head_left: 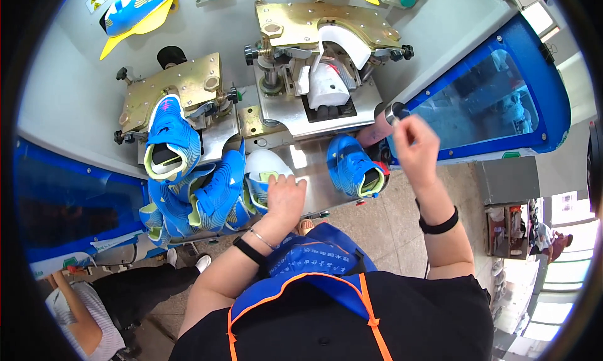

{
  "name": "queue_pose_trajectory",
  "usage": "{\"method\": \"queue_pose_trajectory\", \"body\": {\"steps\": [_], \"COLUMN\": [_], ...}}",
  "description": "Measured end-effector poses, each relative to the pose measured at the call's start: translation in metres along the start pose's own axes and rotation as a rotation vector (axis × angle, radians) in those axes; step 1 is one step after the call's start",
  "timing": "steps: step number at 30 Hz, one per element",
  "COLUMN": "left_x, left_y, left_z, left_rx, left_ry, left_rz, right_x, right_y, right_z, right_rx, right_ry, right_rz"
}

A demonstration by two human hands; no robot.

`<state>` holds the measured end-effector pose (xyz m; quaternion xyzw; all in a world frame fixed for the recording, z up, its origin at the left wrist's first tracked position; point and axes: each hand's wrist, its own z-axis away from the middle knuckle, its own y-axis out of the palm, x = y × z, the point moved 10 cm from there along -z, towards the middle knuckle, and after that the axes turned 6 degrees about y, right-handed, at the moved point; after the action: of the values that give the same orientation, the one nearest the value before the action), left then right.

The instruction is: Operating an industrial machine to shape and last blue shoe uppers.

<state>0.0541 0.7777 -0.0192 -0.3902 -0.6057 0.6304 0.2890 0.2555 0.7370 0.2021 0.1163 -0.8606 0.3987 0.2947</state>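
Note:
My left hand (286, 198) is closed on the edge of a shoe upper (269, 164) with a smooth white end, blue sides and a lime-green lining. This upper rests on the metal ledge, right of a cluster of blue shoe uppers (220, 188). Raised at the right is my right hand (416, 144), its fingers curled together; what they hold, if anything, is too small to make out. Just beyond those fingers stands a pinkish tube-shaped thing (375, 131) with a dark top. One blue upper (353, 166) lies on the ledge between my hands.
A machine faces me with two brass-coloured clamp plates (326, 22), a white form (328, 86) under the right one. Another blue upper (168, 138) leans at the left station. Blue windowed doors (483, 100) flank the machine. A person (88, 317) is at lower left.

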Motion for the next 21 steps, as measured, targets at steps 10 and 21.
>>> {"method": "queue_pose_trajectory", "body": {"steps": [10, 21], "left_x": [0.001, -0.055], "left_y": [-0.048, -0.040], "left_z": [0.005, -0.013], "left_rx": [-0.381, -0.279], "left_ry": [0.134, 0.259], "left_rz": [0.206, 0.269], "right_x": [-0.139, -0.032], "right_y": [0.086, 0.082], "right_z": [0.169, 0.155], "right_rx": [0.513, 0.429], "right_ry": [0.156, -0.077], "right_rz": [0.540, -0.080]}}
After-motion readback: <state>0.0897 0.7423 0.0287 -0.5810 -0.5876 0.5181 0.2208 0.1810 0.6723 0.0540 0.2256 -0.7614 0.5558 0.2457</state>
